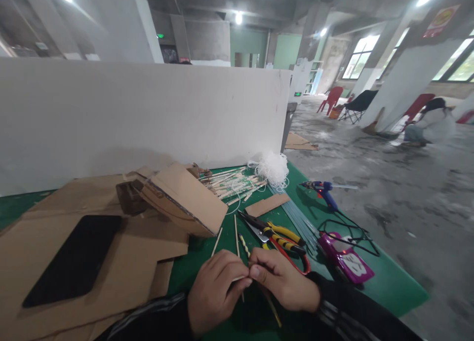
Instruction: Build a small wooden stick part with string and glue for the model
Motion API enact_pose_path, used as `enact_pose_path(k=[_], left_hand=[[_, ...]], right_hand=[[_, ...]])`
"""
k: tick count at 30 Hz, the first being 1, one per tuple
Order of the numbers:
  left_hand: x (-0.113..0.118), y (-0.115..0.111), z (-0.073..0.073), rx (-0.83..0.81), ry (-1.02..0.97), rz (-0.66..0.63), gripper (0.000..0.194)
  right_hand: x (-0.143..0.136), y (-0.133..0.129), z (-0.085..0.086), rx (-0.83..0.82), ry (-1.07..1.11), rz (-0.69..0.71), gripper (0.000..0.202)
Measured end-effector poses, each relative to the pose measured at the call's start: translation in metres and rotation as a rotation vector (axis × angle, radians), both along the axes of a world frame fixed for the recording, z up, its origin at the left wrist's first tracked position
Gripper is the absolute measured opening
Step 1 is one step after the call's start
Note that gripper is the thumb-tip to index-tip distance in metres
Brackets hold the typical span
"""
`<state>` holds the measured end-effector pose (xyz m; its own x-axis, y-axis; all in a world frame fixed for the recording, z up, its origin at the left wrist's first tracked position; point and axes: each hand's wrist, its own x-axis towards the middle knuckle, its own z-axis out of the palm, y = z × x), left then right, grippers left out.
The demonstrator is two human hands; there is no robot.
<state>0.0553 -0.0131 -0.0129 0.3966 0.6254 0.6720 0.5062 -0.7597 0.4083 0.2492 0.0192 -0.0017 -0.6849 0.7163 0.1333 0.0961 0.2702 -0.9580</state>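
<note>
My left hand [219, 287] is closed, with a short length of thin wooden stick [240, 278] showing between its thumb and fingers. Fingertip to fingertip with it, my right hand [283, 278] pinches near the end of that stick; its exact grip is partly hidden. Another thin stick [237, 235] lies on the green table beyond the left hand. A darker stick [273, 309] slants out below the right hand; I cannot tell if it is held. Just past the right hand are yellow-and-black pliers [285, 237], red-handled scissors [283, 252] and a twisted pale piece [244, 245].
Cardboard sheets [148, 277] with a black tablet-like slab [74, 259] and a cardboard box [185, 198] fill the left. Behind lie several sticks [237, 183] and white string [272, 170]. A glue gun [324, 193], its cable and a purple device [346, 259] are right. A white partition [148, 114] stands behind.
</note>
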Motion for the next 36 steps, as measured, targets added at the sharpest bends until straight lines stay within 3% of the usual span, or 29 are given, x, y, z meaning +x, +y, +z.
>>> enact_pose_path(k=[3,6,19,28,36], left_hand=[[-0.002,0.002,0.001,-0.002,0.016,-0.029,0.005],[-0.002,0.002,0.001,-0.017,0.029,-0.02,0.006],[0.0,0.0,0.005,-0.006,0.108,0.059,0.01],[0.002,-0.002,0.011,-0.083,0.043,0.034,0.006],[-0.001,0.004,0.002,-0.12,0.012,-0.025,0.003]], right_hand=[[0.0,0.0,-0.002,-0.118,0.027,0.024,0.039],[-0.001,0.0,-0.003,-0.128,0.025,0.022,0.04],[0.0,-0.001,-0.005,0.003,-0.077,0.03,0.033],[0.001,-0.002,0.007,0.091,-0.019,0.052,0.03],[0.001,0.001,0.005,0.097,-0.026,-0.004,0.033]])
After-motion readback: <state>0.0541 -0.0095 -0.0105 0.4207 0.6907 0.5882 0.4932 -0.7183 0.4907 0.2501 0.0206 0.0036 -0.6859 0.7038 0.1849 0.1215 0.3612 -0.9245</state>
